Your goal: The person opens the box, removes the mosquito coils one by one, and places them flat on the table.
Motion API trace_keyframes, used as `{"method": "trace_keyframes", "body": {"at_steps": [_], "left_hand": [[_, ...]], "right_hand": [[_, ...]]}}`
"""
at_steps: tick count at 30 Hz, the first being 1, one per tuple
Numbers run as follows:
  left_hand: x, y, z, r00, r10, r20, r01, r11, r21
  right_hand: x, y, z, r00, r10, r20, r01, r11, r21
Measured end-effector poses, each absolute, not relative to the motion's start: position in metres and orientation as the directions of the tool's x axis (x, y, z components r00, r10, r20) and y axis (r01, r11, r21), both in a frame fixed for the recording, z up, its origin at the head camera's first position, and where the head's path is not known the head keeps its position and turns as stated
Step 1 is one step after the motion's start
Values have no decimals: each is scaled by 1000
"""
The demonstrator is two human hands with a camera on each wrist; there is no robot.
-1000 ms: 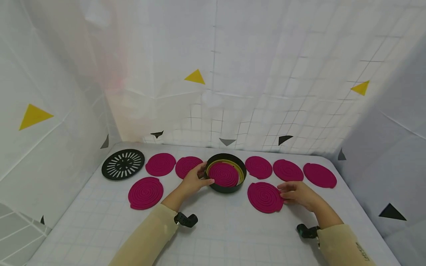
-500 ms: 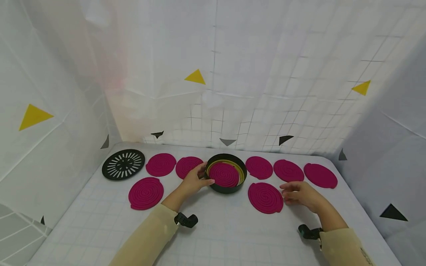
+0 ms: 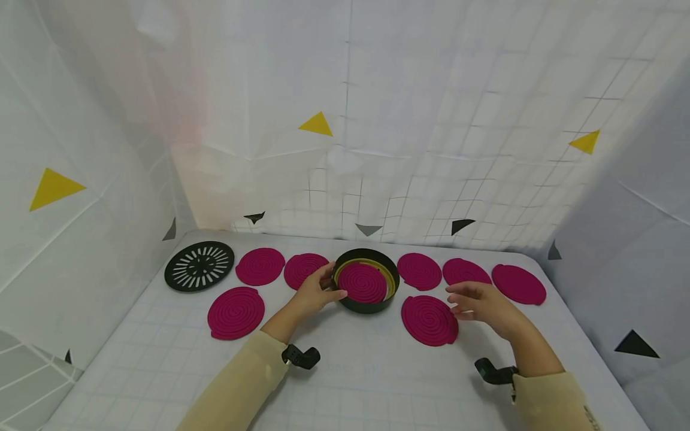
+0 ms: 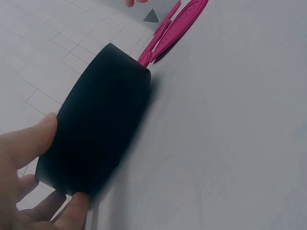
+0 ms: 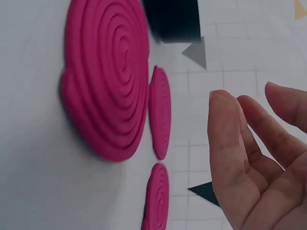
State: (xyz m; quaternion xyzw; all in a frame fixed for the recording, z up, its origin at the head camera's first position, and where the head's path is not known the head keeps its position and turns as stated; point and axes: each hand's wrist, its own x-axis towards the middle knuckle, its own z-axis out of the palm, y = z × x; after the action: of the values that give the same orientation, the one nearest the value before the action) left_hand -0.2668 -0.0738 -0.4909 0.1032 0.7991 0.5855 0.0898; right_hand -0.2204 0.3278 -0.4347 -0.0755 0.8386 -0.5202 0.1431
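Observation:
At the table's middle back stands a round black mosquito coil holder [image 3: 362, 307], with yellow inside and a magenta mosquito coil [image 3: 361, 284] in it. My left hand [image 3: 315, 291] grips its left side, thumb toward the front in the head view. The left wrist view shows my fingers and thumb around the holder's dark wall [image 4: 96, 120]. Over the right side of another mosquito coil [image 3: 428, 320] hovers my right hand [image 3: 487, 308], fingers loosely bent. Nothing lies between its thumb and fingers in the right wrist view, and it is apart from the coil [image 5: 108, 76].
A slotted black lid [image 3: 199, 266] lies at the back left. Several more magenta coils lie flat in a row along the back, such as the far right coil [image 3: 518, 284]. One coil [image 3: 236, 313] sits nearer on the left. Fabric walls [image 3: 377, 90] enclose the table.
My right hand drew slightly away from the front right coil, then rose above the table with nothing in it. The left hand and the holder have stayed in place.

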Motion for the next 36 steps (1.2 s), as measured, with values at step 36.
{"method": "trace_keyframes", "body": {"at_steps": [36], "left_hand": [[-266,-73,-490,-964,262,-37,43,293,955]], "right_hand": [[-255,225,-418,-948,-315,-43,-83,375,-923]]}}
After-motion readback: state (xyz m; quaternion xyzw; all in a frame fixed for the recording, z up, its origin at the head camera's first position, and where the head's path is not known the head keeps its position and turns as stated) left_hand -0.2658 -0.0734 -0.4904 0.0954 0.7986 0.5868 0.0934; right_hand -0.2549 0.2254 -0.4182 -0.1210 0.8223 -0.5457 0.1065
